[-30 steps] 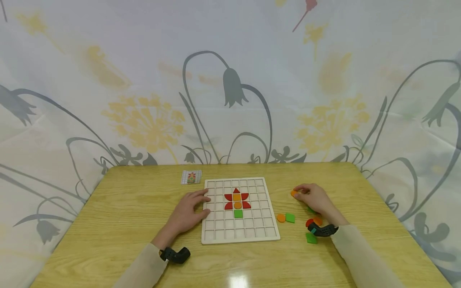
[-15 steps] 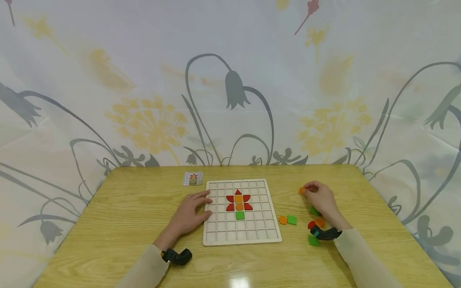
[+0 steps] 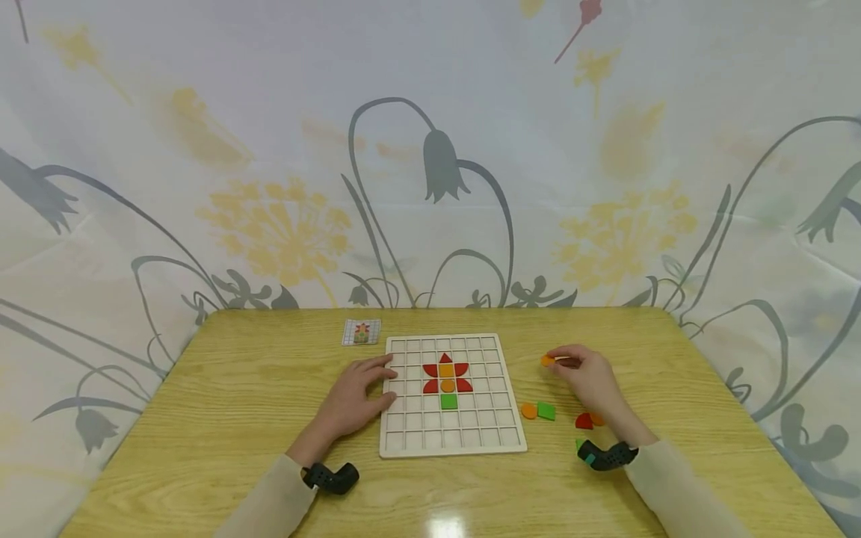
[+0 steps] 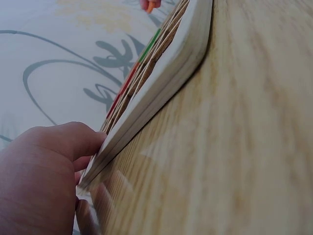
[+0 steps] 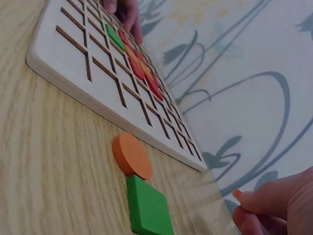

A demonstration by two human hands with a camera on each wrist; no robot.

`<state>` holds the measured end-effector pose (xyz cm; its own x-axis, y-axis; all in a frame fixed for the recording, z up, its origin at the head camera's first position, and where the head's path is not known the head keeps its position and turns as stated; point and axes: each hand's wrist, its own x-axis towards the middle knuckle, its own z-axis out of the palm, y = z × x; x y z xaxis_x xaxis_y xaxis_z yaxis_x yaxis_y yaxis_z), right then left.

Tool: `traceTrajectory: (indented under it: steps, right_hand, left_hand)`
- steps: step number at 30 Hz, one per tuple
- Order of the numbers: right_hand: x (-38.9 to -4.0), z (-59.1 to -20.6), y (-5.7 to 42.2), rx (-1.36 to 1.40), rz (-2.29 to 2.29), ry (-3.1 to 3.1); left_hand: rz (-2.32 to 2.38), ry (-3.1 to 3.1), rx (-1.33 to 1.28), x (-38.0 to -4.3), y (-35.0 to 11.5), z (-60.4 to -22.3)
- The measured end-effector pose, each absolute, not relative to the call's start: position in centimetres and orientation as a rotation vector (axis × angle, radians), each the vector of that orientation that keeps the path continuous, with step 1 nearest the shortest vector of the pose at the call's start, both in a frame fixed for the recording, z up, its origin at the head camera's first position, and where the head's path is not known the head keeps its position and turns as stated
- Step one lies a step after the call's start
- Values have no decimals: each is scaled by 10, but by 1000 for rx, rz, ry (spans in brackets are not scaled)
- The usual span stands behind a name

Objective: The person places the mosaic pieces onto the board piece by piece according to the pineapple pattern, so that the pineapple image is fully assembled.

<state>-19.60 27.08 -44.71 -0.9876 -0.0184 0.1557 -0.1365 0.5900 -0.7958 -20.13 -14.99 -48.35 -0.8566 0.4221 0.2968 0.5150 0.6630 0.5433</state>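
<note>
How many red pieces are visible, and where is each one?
6. On the board: triangle at top, upper left petal, upper right petal, lower left petal, lower right petal. On the table: red piece near the right hand. Others may be hidden beneath that hand.

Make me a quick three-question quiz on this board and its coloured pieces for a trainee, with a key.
1. Which colour is the piece that the right grip holds? A) red B) orange C) green
2. How many red shapes are on the white board?
3. True or false: the small picture card lies off the board, on the table.

Key: 1. B; 2. five; 3. true.
</note>
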Motion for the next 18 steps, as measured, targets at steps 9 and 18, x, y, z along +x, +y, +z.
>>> traceTrajectory:
  steps: [9, 18]
  right_hand:
    - [-185, -458, 234, 342, 1489, -2659]
    - [-178, -468, 198, 606, 1461, -2707]
  left_hand:
    - [-961, -2734, -770, -200, -150, -481]
    - [-960, -2759, -768, -200, -150, -480]
